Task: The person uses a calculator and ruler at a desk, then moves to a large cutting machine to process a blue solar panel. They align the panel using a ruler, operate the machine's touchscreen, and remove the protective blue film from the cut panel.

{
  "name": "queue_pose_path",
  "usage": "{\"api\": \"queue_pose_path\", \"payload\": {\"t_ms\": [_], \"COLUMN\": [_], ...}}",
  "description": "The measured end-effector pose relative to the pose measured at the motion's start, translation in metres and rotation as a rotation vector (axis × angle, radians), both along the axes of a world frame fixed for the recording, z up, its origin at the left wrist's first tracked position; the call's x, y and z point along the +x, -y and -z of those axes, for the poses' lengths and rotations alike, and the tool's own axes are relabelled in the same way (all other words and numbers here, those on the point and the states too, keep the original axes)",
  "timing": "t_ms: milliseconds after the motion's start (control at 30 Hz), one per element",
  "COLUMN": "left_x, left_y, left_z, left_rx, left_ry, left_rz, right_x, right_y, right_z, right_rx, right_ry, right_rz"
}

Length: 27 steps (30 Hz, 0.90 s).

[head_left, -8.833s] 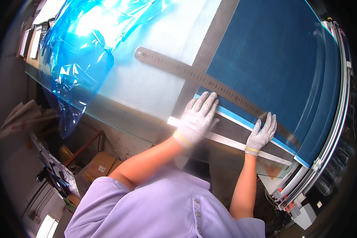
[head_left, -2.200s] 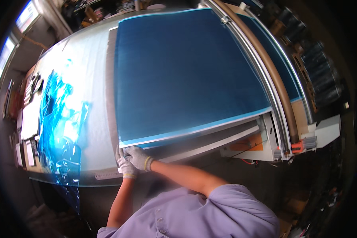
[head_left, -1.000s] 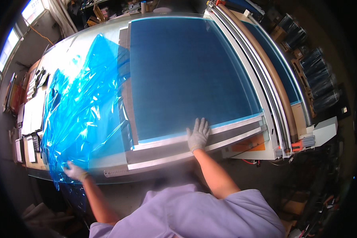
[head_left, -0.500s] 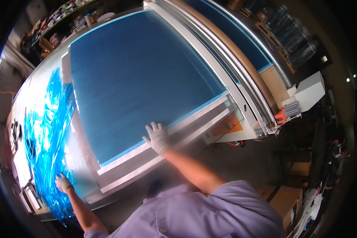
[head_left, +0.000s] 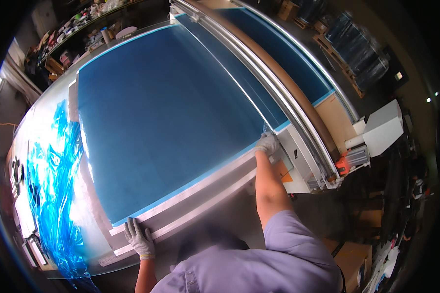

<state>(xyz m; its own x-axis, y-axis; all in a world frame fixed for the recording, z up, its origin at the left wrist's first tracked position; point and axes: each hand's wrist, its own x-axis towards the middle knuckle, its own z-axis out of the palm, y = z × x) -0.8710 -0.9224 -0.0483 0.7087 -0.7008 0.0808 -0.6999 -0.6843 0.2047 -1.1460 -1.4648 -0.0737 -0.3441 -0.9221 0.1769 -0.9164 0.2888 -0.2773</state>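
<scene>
A large dark-blue sheet (head_left: pixel 171 122) with light-blue borders lies across the work surface in front of me. My right hand (head_left: pixel 267 143), in a pale work glove, is closed at the sheet's near right corner, and a small bit of blue material shows just above the fingers. At the near left corner, my gloved left hand (head_left: pixel 141 239) rests with its fingers stretched out over the pale edge strip. Crumpled shiny blue film (head_left: pixel 58 195) lies to the left of the sheet, apart from my left hand.
A machine with a long brown roller (head_left: pixel 298 83) and metal rails runs along the right side, with more blue sheet beyond it. Wrapped goods on pallets (head_left: pixel 354 44) stand at the far right. A cluttered shelf (head_left: pixel 78 29) is at the back left. Cardboard boxes (head_left: pixel 352 254) sit at lower right.
My left hand has moved from the crumpled film to the sheet's near left corner. The right hand has slid along the edge to the right corner. More blue now shows beside the machine's rails.
</scene>
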Motion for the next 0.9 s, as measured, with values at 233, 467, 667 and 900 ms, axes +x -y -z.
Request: {"api": "queue_pose_path", "payload": {"t_ms": [233,467,667,900], "left_x": [0.006,0.071,0.084,0.255], "left_y": [-0.008,-0.075,-0.106,-0.132], "left_z": [0.006,0.013,-0.028,-0.056], "left_rx": [-0.018,-1.365,-0.827,-1.347], "left_ry": [-0.057,-1.651,-1.677,-1.434], "left_rz": [-0.001,-0.217,-0.300,-0.396], "right_x": [0.242,0.257,0.238,0.216], "right_y": [-0.302,-0.458,-0.466,-0.421], "right_z": [-0.025,-0.121,-0.149,-0.066], "right_rx": [0.236,1.653,1.669,0.185], "right_ry": [1.206,0.786,0.328,0.462], "right_rz": [-1.494,-2.227,-1.935,-1.282]}}
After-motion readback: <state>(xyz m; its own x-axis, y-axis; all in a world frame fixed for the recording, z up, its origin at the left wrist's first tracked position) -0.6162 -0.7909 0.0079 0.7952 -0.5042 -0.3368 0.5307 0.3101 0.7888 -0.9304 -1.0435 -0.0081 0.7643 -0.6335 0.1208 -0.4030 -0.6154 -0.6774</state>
